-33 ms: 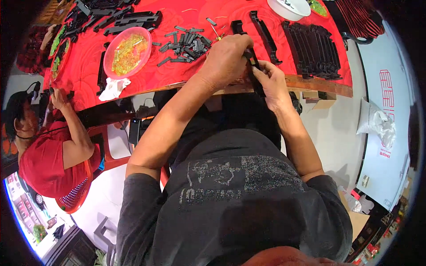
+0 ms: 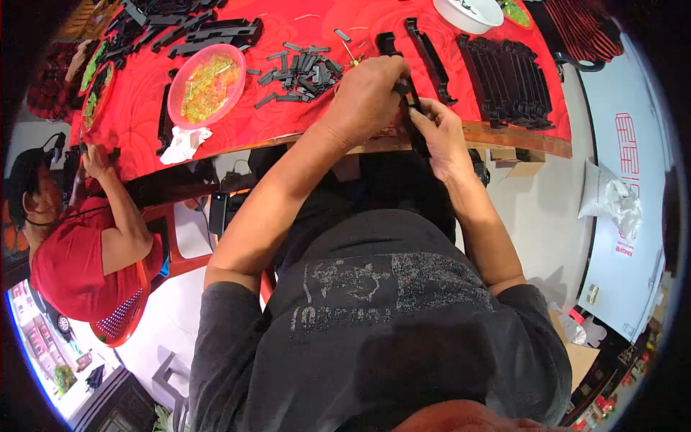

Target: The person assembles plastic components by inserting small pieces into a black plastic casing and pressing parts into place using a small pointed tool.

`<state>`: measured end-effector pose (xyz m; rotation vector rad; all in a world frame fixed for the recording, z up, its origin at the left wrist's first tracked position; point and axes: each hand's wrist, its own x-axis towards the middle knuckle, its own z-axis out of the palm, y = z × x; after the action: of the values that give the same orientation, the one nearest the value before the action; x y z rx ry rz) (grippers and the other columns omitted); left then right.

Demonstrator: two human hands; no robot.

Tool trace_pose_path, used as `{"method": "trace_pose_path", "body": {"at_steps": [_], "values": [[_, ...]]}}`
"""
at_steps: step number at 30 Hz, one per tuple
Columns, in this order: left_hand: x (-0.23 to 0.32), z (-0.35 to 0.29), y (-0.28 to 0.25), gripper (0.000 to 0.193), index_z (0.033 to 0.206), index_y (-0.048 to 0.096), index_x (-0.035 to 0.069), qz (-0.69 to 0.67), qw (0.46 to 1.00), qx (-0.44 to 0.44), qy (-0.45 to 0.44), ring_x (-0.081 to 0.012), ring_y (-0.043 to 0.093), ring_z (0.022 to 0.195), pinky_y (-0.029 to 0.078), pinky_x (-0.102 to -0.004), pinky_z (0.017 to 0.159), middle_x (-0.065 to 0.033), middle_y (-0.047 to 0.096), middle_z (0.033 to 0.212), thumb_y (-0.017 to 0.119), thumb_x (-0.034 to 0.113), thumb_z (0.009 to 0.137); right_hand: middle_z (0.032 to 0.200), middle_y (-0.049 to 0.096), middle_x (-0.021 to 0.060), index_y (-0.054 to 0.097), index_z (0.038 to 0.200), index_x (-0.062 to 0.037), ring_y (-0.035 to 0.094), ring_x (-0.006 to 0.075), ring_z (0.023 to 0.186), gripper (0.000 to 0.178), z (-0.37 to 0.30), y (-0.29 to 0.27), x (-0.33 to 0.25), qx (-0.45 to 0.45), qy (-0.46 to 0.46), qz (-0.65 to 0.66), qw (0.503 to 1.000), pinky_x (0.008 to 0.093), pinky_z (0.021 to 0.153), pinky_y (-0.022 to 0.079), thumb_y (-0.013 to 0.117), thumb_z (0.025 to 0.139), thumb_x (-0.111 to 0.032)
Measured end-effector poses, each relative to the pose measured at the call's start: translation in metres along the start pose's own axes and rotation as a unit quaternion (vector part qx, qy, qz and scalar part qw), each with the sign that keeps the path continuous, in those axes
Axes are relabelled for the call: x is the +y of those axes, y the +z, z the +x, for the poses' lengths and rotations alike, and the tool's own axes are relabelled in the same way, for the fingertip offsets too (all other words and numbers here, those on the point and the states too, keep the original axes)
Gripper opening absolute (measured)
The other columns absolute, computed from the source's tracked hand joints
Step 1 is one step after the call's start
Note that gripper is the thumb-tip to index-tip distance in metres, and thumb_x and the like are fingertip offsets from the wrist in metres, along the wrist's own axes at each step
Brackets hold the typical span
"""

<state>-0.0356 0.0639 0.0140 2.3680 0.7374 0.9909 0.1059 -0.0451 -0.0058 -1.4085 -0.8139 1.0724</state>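
A long, narrow black plastic part (image 2: 415, 131) is held in front of me at the table's near edge. My right hand (image 2: 443, 140) grips it from the right, thumb along its side. My left hand (image 2: 369, 93) is closed at its upper end, back of the hand toward me, hiding most of its fingers. Just beyond that hand shows a thin metal shaft with a yellowish end (image 2: 353, 62); I cannot tell whether it is held or lying there. Small dark grey strips (image 2: 308, 72) are heaped left of my hands. Another long black part (image 2: 430, 61) lies beyond my right hand.
On the red tablecloth (image 2: 137, 129) are a pink bowl (image 2: 172, 108) of yellowish clear pieces, a crumpled white tissue (image 2: 185, 145) and a row of black parts (image 2: 507, 83). A white bowl (image 2: 471, 25) stands far right. A co-worker in red (image 2: 93, 259) sits at left.
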Motion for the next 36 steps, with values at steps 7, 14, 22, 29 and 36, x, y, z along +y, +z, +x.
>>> {"method": "trace_pose_path", "body": {"at_steps": [7,14,22,29,36], "values": [[0.011,-0.01,0.003,0.037,0.111,0.067,0.005,0.021,0.999,0.029,0.025,-0.0393,0.063,0.096,0.053,-0.0469,0.081,-0.0165,0.062,0.098,0.066,0.0,0.075,0.095,0.066,-0.0006,0.068,0.115,0.0019,0.058,0.0058,0.085,0.02,0.0,0.005,0.002,0.018,-0.025,0.055,0.998,0.0229,0.078,0.048,0.066,0.097,-0.005],[0.022,-0.009,0.003,0.04,0.115,0.068,0.006,0.12,0.993,-0.004,0.022,-0.0375,0.061,0.095,0.051,-0.0468,0.081,-0.0162,0.061,0.098,0.068,0.008,0.075,0.098,0.07,0.0026,0.066,0.115,0.0045,0.062,0.0071,0.083,0.019,0.001,0.006,0.007,0.039,-0.041,0.07,0.996,0.024,0.073,0.052,0.064,0.1,-0.006],[0.028,-0.009,0.003,0.039,0.115,0.066,0.006,0.147,0.988,-0.029,0.023,-0.0367,0.062,0.092,0.051,-0.0469,0.077,-0.0157,0.06,0.094,0.068,0.009,0.077,0.1,0.07,0.0042,0.063,0.114,0.0052,0.065,0.0075,0.087,0.016,-0.004,0.009,0.013,0.075,-0.069,0.045,0.994,0.024,0.076,0.053,0.062,0.101,-0.005],[0.034,-0.015,0.008,0.043,0.121,0.06,0.003,0.119,0.989,-0.083,0.011,-0.0359,0.065,0.087,0.052,-0.0463,0.073,-0.0162,0.062,0.094,0.066,0.011,0.08,0.096,0.068,0.0023,0.062,0.11,0.0053,0.062,0.0055,0.083,0.012,-0.003,-0.002,0.026,0.098,-0.126,-0.056,0.986,0.0221,0.073,0.052,0.06,0.1,-0.001],[0.047,-0.017,0.019,0.049,0.13,0.054,-0.001,0.181,0.967,-0.177,-0.034,-0.0381,0.069,0.082,0.053,-0.049,0.071,-0.0176,0.067,0.092,0.063,0.016,0.085,0.094,0.067,0.0012,0.063,0.113,0.0049,0.061,0.0038,0.079,0.014,-0.01,0.001,0.031,0.108,-0.15,-0.007,0.983,0.0199,0.067,0.051,0.059,0.1,0.0]]}}
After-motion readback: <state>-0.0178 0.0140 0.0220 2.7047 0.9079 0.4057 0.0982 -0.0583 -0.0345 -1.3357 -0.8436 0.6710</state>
